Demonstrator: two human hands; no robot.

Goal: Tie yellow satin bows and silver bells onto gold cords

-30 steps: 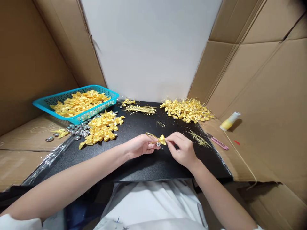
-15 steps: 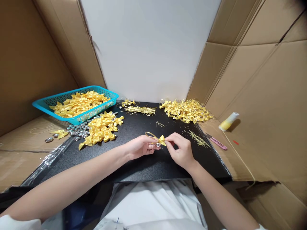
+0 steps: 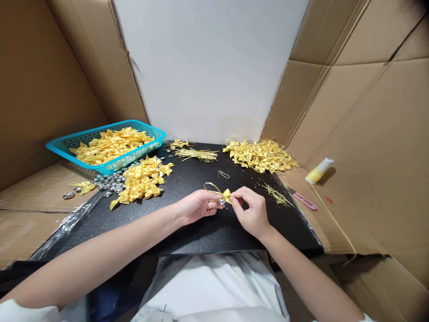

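Note:
A small yellow ribbon bow [image 3: 227, 194] is held between my two hands, above the near middle of the black tabletop. My left hand [image 3: 201, 207] pinches its left side, with a loop of gold cord [image 3: 210, 184] standing up from the fingers. Just under the bow, at the left fingertips, shows a small silver bell [image 3: 221, 202]. My right hand [image 3: 250, 208] is closed in a pinch on the bow's right tail. The fingertips partly hide where cord, bell and bow meet.
At left, a blue basket [image 3: 105, 169] holds yellow bows, beside loose bows [image 3: 142, 181] and silver bells [image 3: 112, 182]. Gold cords [image 3: 197, 154] and a heap of corded bows [image 3: 261, 154] lie at the back. Cord pieces [image 3: 277, 195], a pink cutter [image 3: 303, 199] and a thread spool [image 3: 319, 171] are right.
Both hands stay almost in place with the bow between them. The gold loop stands slightly higher, and the bow has turned a little.

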